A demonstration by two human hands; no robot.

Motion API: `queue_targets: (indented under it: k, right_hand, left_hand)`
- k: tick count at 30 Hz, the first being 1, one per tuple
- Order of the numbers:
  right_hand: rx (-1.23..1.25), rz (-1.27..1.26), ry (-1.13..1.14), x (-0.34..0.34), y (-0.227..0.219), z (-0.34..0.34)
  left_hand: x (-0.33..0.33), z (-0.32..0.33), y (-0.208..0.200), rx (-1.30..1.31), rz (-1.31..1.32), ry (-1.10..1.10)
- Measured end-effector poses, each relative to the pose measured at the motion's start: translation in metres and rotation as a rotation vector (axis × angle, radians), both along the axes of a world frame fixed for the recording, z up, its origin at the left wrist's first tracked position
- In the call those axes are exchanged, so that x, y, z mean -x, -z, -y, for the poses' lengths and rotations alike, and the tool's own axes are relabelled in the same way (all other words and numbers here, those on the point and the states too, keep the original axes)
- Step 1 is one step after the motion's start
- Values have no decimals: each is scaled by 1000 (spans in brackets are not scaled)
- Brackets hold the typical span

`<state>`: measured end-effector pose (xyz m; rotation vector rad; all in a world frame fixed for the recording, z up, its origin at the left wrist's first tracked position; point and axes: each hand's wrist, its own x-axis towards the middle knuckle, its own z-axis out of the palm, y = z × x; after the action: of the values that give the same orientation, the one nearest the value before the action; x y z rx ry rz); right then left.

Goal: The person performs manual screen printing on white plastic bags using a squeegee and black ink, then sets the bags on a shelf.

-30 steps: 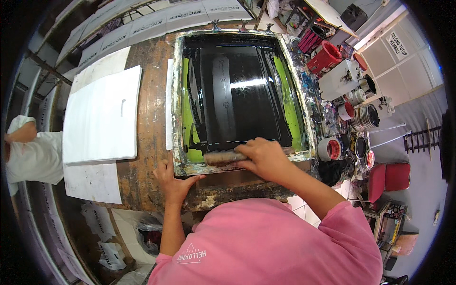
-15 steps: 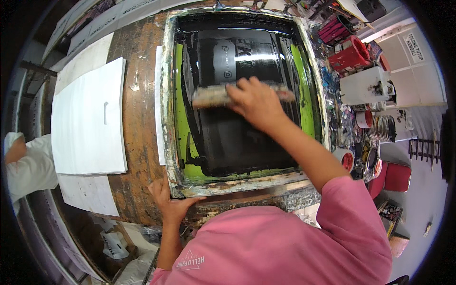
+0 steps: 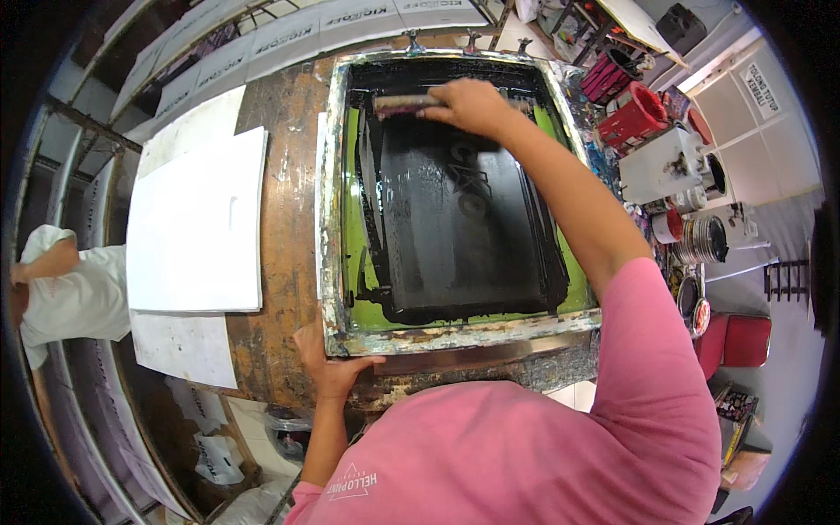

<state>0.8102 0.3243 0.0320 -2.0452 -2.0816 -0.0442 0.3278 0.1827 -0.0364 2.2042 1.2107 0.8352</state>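
Observation:
A screen-printing frame [image 3: 331, 262] with a worn, paint-crusted rim lies on the table, its green mesh [image 3: 372, 311] mostly covered in black ink [image 3: 490, 271]. Near the far end of the mesh, my right hand [image 3: 472, 107] is closed around a wide squeegee [image 3: 401, 104] that lies crosswise on the ink. Faint dark lettering shows in the inked area nearer to me. My left hand [image 3: 334, 367] is at the frame's near left corner, thumb stretched along the front edge and fingers spread by the left side. Part of those fingers is hard to make out.
White paper bags [image 3: 197, 227] lie stacked left on the wooden table [image 3: 289, 192]. Clamps [image 3: 472, 41] line the frame's far edge. Ink tubs, including a red bucket [image 3: 632, 114] and a white container [image 3: 661, 164], crowd the right. Another person's white sleeve [image 3: 87, 293] shows far left.
My right hand has pushed the squeegee away from me, from mid-screen to near the far end. My left hand stays at the frame corner. The whole view has shifted slightly.

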Motion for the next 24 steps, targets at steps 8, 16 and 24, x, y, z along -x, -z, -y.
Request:
queue_targets:
  k: [8, 16, 24]
  right_hand:
    - [236, -216, 6, 153, -66, 233]
    - [-158, -4, 74, 195, -74, 298]
    - [-599, 192, 134, 170, -167, 244]
  left_hand:
    - [5, 8, 21, -2, 74, -54]
    - [-11, 17, 1, 286, 655, -42]
    - [-84, -6, -150, 117, 908, -31]
